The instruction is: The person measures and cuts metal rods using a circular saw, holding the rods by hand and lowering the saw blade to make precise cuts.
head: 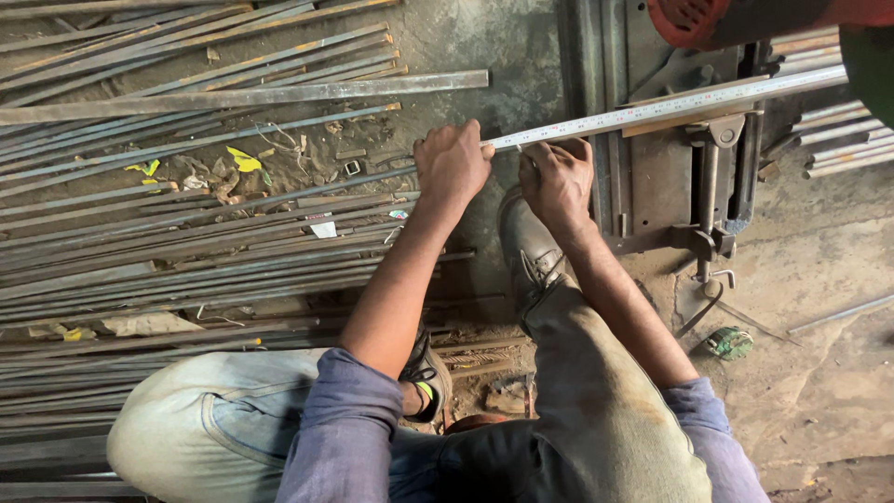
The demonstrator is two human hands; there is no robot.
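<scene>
My left hand point(453, 163) is closed around the near end of a white measuring tape blade point(652, 110) that runs up and to the right over a metal bar point(745, 98) on a cutting machine. Just to its right, my right hand point(559, 177) pinches the tape against the bar with its fingertips. Both hands are close together above my shoe point(526, 247), which rests on the dirt floor beside the machine.
Many long steel rods point(186, 233) lie across the floor on the left. The machine's grey base and clamp point(708, 186) sit on the right, with a red motor housing point(689, 19) above. More rods point(838, 140) are stacked at far right. A small green object point(729, 343) lies on the ground.
</scene>
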